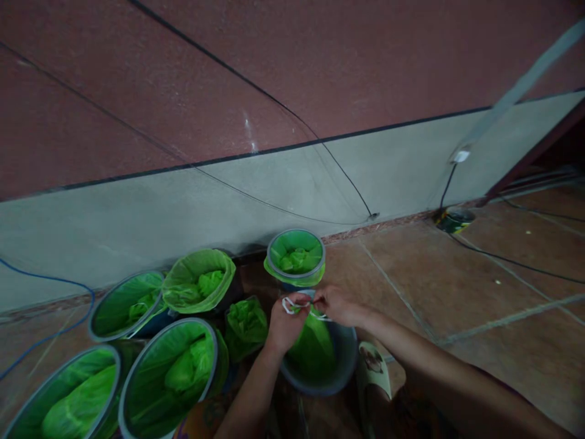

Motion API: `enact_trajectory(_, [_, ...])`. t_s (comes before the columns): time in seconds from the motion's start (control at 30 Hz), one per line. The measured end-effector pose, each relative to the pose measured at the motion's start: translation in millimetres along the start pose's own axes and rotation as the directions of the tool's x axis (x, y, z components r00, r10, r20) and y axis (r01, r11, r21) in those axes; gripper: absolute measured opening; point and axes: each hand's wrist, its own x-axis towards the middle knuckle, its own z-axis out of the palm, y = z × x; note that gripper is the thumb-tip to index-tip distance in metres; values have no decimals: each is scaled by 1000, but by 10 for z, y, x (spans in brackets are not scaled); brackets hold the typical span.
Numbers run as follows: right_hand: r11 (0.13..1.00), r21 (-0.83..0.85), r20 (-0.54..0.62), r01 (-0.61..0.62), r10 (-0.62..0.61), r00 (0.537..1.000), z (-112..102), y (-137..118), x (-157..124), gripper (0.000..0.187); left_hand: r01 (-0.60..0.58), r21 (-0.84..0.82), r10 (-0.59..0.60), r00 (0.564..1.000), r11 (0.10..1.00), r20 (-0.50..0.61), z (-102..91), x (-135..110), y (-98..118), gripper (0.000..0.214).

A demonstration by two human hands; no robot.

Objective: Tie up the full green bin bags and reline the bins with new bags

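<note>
A grey bucket point(343, 366) stands on the floor between my feet, and a green bag point(315, 349) sits inside it. Above its rim, my left hand point(289, 323) pinches a white cord point(289, 305) that loops over the fingers at the bag's gathered neck. Close against it, my right hand point(336, 305) has its fingertips pressed together on the same cord. A loose end of the cord shows below the right fingers. Whether the cord is knotted I cannot make out.
Several bins lined with green bags crowd the left, among them one with a grey rim point(169, 378). A small lined bin point(296, 251) stands by the wall. Black cables hang along the wall to the floor, and a tin point(454, 219) is at right. A slipper point(373, 366) shows beside the bucket.
</note>
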Motion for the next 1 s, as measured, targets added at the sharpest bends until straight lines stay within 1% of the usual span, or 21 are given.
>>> enact_trajectory(0.1, [997,71,-49,24,-21,999,-3,-11,14,25,-14,-45,14,1000,999,-14,13,-8,14,19])
enact_trajectory(0.2, [971,232,-24,51,-47,999,20,-31,35,25,-12,-90,4,996,996,-91,22,-9,37,21])
enact_trajectory(0.23, [952,305,6,37,-41,999,23,-43,39,25,-10,-108,-3,993,994,-117,24,-10,46,21])
enact_trajectory(0.3, [897,441,80,-36,1,997,12,-77,35,27,9,-178,-33,990,984,-136,28,-13,62,20])
enact_trajectory(0.37, [835,537,146,-116,43,988,-16,-112,17,28,57,-273,-92,989,960,-117,39,-20,74,22])
enact_trajectory(0.43, [787,599,179,-146,46,983,-41,-133,-5,26,106,-343,-146,985,933,-92,59,-28,79,26])
enact_trajectory(0.5, [744,649,196,-158,37,980,-45,-129,-17,25,114,-353,-157,983,929,-96,79,-33,75,28])
enact_trajectory(0.57, [701,692,197,-172,45,979,-27,-106,-14,26,94,-327,-136,984,941,-111,88,-31,65,27])
enact_trajectory(0.63, [680,712,183,-175,61,981,2,-76,2,27,101,-293,-135,986,951,-101,79,-19,48,24])
enact_trajectory(0.67, [694,700,172,-170,67,983,14,-62,12,27,118,-279,-147,986,953,-83,67,-10,36,23])
enact_trajectory(0.7, [731,663,155,-160,75,985,24,-51,22,25,139,-263,-161,985,955,-63,51,0,20,21])
enact_trajectory(0.73, [793,592,127,-142,82,989,30,-43,31,23,156,-237,-173,984,959,-50,32,10,0,19])
enact_trajectory(0.77, [868,482,88,-120,88,992,31,-37,37,20,168,-193,-179,983,967,-41,9,20,-24,15])
enact_trajectory(0.8, [936,337,43,-102,93,995,30,-32,42,18,173,-129,-180,983,976,-45,-16,28,-53,11])
enact_trajectory(0.83, [979,178,2,-101,102,995,27,-25,44,16,175,-50,-178,982,983,-65,-43,34,-83,8])
enact_trajectory(0.87, [993,32,-29,-116,117,993,25,-15,45,16,179,36,-175,980,983,-94,-70,38,-116,8])
enact_trajectory(0.9, [986,-81,-47,-147,144,988,24,-1,45,15,188,116,-173,977,975,-123,-97,40,-148,10])
enact_trajectory(0.93, [970,-159,-51,-183,178,983,27,18,46,16,202,183,-179,974,962,-137,-120,39,-180,11])
enact_trajectory(1.0, [944,-234,-45,-233,228,973,44,63,50,17,233,276,-206,971,933,-125,-153,32,-239,12])
